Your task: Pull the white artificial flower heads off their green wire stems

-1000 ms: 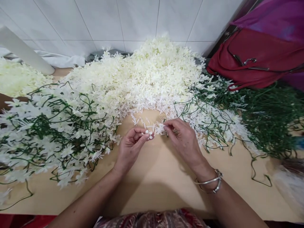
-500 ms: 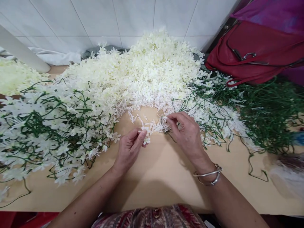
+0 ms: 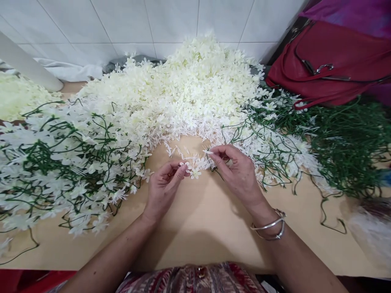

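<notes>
Between the thumb and fingers of my left hand (image 3: pixel 166 183) are small white artificial flowers (image 3: pixel 195 173), their petals facing up. My right hand (image 3: pixel 236 169) pinches a thin white pointed piece (image 3: pixel 208 151), like the stamens lying loose nearby. The two hands are apart, a short way from each other. Loose white stamens (image 3: pixel 186 150) are scattered on the table (image 3: pixel 195 219) just beyond my fingers. A large heap of cream-white flower heads (image 3: pixel 195 81) rises behind them. To the left lies a pile of white flowers on green stems (image 3: pixel 70 162).
Bare green stems (image 3: pixel 351 142) are heaped at the right, below a red handbag (image 3: pixel 332 61). A clear plastic bag (image 3: pixel 369 224) lies at the right edge. A pale pole (image 3: pixel 33 61) stands at the back left, before a tiled wall (image 3: pixel 128 20).
My right hand has lifted the white piece slightly and moved a little left. The flowers in my left hand now show more openly beyond the thumb.
</notes>
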`<state>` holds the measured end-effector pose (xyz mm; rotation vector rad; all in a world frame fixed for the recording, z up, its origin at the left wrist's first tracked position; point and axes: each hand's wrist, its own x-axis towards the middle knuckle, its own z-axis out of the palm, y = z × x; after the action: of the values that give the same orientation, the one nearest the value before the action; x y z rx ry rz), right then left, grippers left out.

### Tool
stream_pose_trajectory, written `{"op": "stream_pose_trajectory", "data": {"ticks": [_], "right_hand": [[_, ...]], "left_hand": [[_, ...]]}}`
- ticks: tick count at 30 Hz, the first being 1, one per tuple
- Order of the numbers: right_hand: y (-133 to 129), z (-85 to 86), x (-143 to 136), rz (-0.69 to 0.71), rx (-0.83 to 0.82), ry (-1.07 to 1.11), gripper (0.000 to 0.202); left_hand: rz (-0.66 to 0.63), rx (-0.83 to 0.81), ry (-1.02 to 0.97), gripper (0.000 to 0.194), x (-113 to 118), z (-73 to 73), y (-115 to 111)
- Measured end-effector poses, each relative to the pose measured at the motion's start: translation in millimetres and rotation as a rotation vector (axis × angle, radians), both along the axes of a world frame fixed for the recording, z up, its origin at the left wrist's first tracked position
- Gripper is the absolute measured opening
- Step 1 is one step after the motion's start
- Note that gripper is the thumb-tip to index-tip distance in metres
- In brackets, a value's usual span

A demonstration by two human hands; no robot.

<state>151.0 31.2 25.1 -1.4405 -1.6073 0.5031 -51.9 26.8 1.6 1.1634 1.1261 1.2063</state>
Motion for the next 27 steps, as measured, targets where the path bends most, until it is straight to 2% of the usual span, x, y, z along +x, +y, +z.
{"op": "stream_pose_trajectory", "data": {"ticks": [9,11,15,17,20,23,27], "right_hand": [[-3,-9.4,-3,0.037,-0.123,0.156,0.022],[-3,-7.7,-2,0.041,-0.122,0.090,0.024],[-4,-1.8,2,0.055,-0.017,-0.169,0.020],[-3,-0.5,3,0.079,0.019,-0.178,0.023],[-3,0.0,3,0.098,0.047,-0.131,0.025],[-5,3.3,-2,0.118,0.050,-0.097,0.022],[-11,11.3,-14,0.180,-0.018,0.004,0.012]], "left_hand": [[0.017,-0.039,-0.038,0.036,3,3.3,3],[0.019,-0.038,-0.039,0.036,4,2.2,3],[0.024,-0.025,-0.035,0.032,3,-2.8,3],[0.018,-0.007,-0.021,0.027,2,-4.8,3],[-0.006,0.064,0.044,0.019,0,-4.5,3],[-0.054,0.213,0.140,0.011,-2,-1.2,2],[-0.174,0.290,0.201,0.014,-2,-0.4,1]]}}
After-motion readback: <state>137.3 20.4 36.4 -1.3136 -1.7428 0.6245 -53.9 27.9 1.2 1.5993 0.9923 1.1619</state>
